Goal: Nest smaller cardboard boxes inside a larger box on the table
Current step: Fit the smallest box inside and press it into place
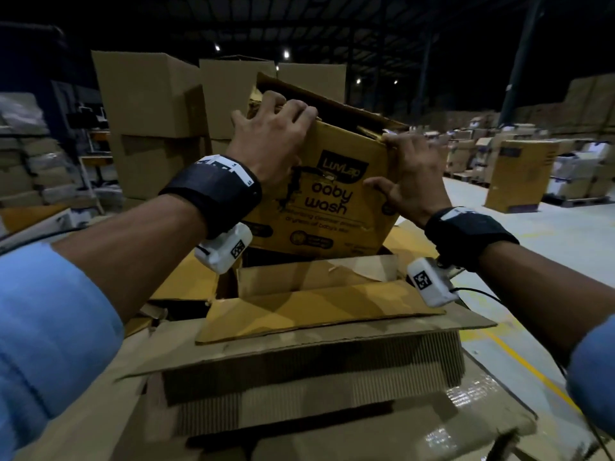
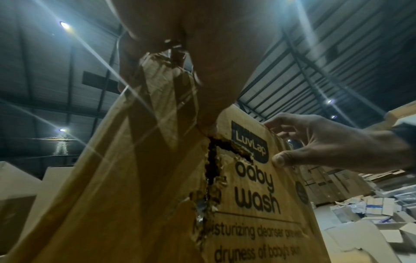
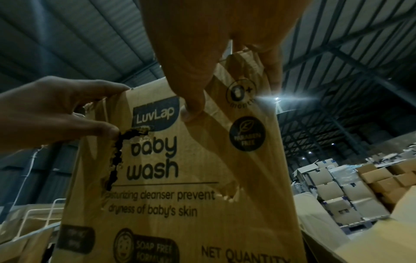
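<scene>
A brown "LuvLap baby wash" box [image 1: 336, 207] with a torn front face is held tilted above an open box [image 1: 299, 284], its lower edge at that opening. My left hand [image 1: 273, 134] grips its top left corner, fingers curled over the rim. My right hand [image 1: 409, 168] grips the top right corner, thumb pressed on the printed face. The open box sits inside a larger cardboard box [image 1: 299, 371] whose flaps spread toward me. The left wrist view shows the torn box [image 2: 252, 199] and my right hand [image 2: 326, 142]; the right wrist view shows the box [image 3: 180, 178] and my left hand [image 3: 67, 110].
Tall plain cartons [image 1: 149, 111] stand stacked just behind the held box. A standing carton [image 1: 519, 174] and rows of stacked boxes [image 1: 565, 154] fill the warehouse floor to the right. A yellow floor line [image 1: 529, 371] runs at the lower right.
</scene>
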Motion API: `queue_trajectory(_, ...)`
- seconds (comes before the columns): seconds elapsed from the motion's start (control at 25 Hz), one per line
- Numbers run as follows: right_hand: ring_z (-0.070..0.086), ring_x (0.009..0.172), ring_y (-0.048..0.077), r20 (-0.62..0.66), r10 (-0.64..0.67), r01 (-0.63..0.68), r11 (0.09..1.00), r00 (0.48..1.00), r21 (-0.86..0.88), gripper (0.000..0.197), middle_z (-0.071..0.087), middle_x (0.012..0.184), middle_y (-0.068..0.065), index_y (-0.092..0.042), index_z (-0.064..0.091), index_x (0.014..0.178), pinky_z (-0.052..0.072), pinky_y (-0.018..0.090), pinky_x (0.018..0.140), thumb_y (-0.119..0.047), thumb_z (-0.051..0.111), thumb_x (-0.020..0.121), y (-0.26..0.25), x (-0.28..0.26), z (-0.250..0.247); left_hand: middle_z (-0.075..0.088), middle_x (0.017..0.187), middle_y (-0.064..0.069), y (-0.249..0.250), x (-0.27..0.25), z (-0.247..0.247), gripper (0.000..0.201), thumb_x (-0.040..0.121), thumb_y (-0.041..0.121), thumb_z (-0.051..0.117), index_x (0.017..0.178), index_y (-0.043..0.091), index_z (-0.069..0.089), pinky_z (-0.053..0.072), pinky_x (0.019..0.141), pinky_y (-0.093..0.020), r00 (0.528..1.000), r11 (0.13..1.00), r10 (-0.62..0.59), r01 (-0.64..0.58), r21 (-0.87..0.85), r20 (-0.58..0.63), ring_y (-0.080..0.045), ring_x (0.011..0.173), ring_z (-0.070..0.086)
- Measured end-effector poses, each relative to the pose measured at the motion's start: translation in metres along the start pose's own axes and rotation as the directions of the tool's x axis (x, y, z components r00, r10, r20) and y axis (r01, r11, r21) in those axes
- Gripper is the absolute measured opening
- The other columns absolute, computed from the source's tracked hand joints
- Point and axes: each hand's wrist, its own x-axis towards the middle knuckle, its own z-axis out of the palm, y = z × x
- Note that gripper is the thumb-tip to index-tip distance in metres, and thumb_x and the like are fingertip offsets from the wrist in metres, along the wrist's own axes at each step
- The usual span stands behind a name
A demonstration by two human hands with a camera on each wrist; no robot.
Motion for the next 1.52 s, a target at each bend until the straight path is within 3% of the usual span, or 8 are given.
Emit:
queue_trajectory(0.08, 0.04, 0.125, 0.038, 0.023, -0.003, 0.002, 1.0, 1.0, 0.026, 0.07, 0.048, 0.135, 0.014, -0.016, 0.046, 0.138, 0.036, 0.046, 0.101, -0.038, 0.078, 0.08, 0.006, -0.002, 0.0, 0.034, 0.154, -0.006, 0.008, -0.001, -0.001, 0.078, 0.087, 0.026, 0.071, 0.151, 0.021, 0.027, 0.039, 0.09, -0.071, 1.0, 1.0, -0.011, 0.011, 0.012, 0.011, -0.035, 0.14, 0.026)
queue_trajectory(0.4, 0.037, 0.128, 0.036, 0.086, 0.028, -0.033, 0.997, 0.996, 0.063, 0.07, 0.045, 0.141, 0.01, -0.022, 0.042, 0.142, 0.036, 0.044, 0.1, -0.036, 0.076, 0.082, 0.033, -0.01, -0.003, 0.033, 0.154, -0.007, 0.036, 0.003, -0.002, 0.077, 0.088, 0.029, 0.069, 0.152, 0.021, 0.027, 0.038, 0.091, -0.07, 0.998, 1.0, -0.016, 0.016, -0.005, 0.065, -0.035, 0.139, 0.026)
queue_trajectory(0.64, 0.037, 0.127, 0.036, 0.128, 0.028, -0.034, 0.998, 0.991, 0.045, 0.071, 0.044, 0.14, 0.01, -0.023, 0.042, 0.141, 0.038, 0.05, 0.103, -0.038, 0.076, 0.081, 0.043, -0.01, -0.007, 0.035, 0.153, -0.007, 0.045, 0.005, 0.002, 0.076, 0.088, 0.029, 0.07, 0.151, 0.021, 0.029, 0.039, 0.091, -0.069, 0.997, 0.998, -0.019, 0.024, -0.056, 0.08, -0.035, 0.137, 0.028)
queue_trajectory(1.16, 0.03, 0.134, 0.035, 0.3, 0.001, -0.016, 0.999, 0.954, 0.046, 0.071, 0.039, 0.145, 0.011, -0.021, 0.04, 0.144, 0.031, 0.046, 0.109, -0.035, 0.074, 0.083, 0.021, -0.022, -0.001, 0.037, 0.154, -0.004, 0.04, -0.037, 0.033, 0.075, 0.086, 0.032, 0.072, 0.149, 0.024, 0.033, 0.039, 0.094, -0.069, 0.982, 0.971, -0.109, 0.139, -0.196, 0.154, -0.034, 0.136, 0.03)
queue_trajectory(1.52, 0.029, 0.133, 0.037, 0.44, -0.03, 0.02, 0.999, 0.897, 0.027, 0.06, 0.038, 0.144, 0.012, -0.019, 0.042, 0.141, 0.037, 0.052, 0.107, -0.025, 0.07, 0.088, 0.009, -0.039, 0.014, 0.037, 0.155, 0.002, 0.039, -0.072, 0.065, 0.075, 0.087, 0.027, 0.072, 0.15, 0.026, 0.032, 0.042, 0.096, -0.066, 0.958, 0.938, -0.164, 0.226, -0.264, 0.235, -0.032, 0.138, 0.031)
